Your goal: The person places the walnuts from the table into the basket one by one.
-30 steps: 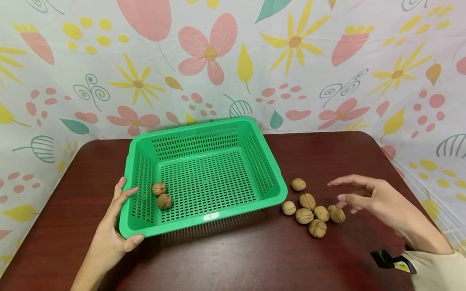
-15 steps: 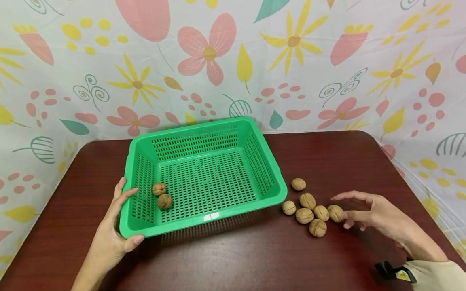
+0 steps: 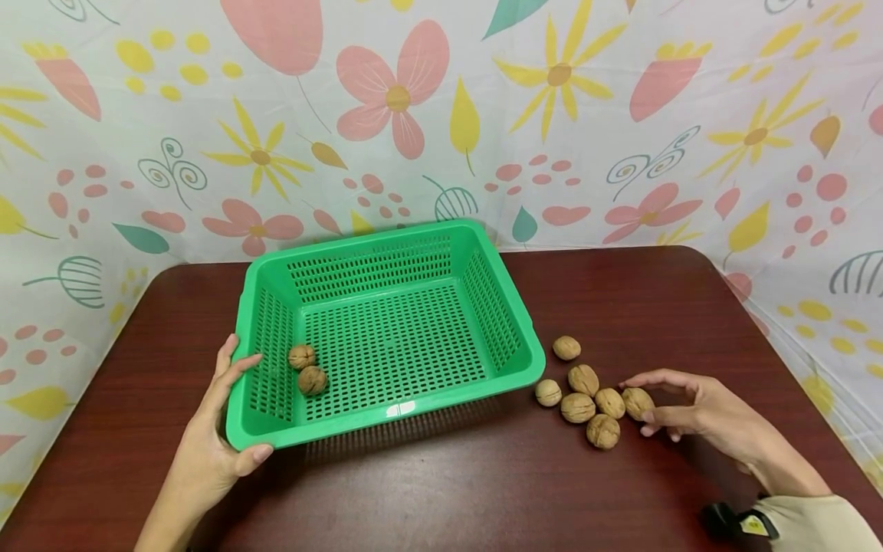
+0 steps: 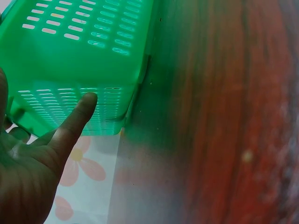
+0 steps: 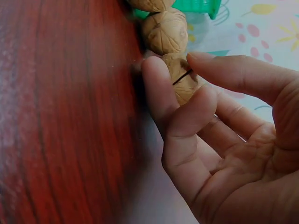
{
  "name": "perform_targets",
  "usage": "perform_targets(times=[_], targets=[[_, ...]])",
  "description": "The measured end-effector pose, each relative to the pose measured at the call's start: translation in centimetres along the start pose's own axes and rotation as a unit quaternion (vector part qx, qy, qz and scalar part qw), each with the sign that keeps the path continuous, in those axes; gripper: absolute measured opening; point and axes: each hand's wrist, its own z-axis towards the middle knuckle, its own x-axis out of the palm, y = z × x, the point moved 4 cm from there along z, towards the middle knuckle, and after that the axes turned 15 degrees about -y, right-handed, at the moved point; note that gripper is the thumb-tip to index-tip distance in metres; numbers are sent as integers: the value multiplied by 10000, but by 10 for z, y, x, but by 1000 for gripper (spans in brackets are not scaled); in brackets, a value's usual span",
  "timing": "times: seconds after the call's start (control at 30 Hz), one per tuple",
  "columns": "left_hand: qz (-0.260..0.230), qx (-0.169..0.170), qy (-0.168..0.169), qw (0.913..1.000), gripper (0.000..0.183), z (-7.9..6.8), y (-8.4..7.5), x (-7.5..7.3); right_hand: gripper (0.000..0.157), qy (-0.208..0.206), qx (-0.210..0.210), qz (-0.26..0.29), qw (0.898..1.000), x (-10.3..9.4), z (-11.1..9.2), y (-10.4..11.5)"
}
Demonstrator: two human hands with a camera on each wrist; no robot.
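A green plastic basket (image 3: 386,410) with slotted walls stands on the table, with two walnuts (image 3: 313,380) near its left wall. My left hand (image 3: 210,433) grips the basket's left end, the thumb at the near corner and a finger over the rim. In the left wrist view one finger lies along the basket's slotted side. To the right of the basket sits a loose group of several walnuts (image 3: 578,408). My right hand (image 3: 710,414) pinches the rightmost walnut (image 3: 638,403), which still rests among the group. The right wrist view shows that walnut (image 5: 180,77) between thumb and fingers.
The dark red-brown table (image 3: 441,491) has rounded far corners. Behind it hangs a white cloth (image 3: 428,61) printed with flowers and leaves. One walnut (image 3: 566,348) lies a little apart, behind the group and near the basket's right end.
My right hand has come down and to the left onto the rightmost walnut, its thumb and fingers now around it. The left hand and the basket have stayed in place.
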Motion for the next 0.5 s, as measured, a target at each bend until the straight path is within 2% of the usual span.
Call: perform_targets(times=[0.3,0.5], targets=[[-27,43,13,10000,100,1,2,0,35,-203,-36,21,9998,-1,0,5],[-49,92,-13,9999,99,0,1,0,36,-395,-212,-241,9987,-6,3,29]])
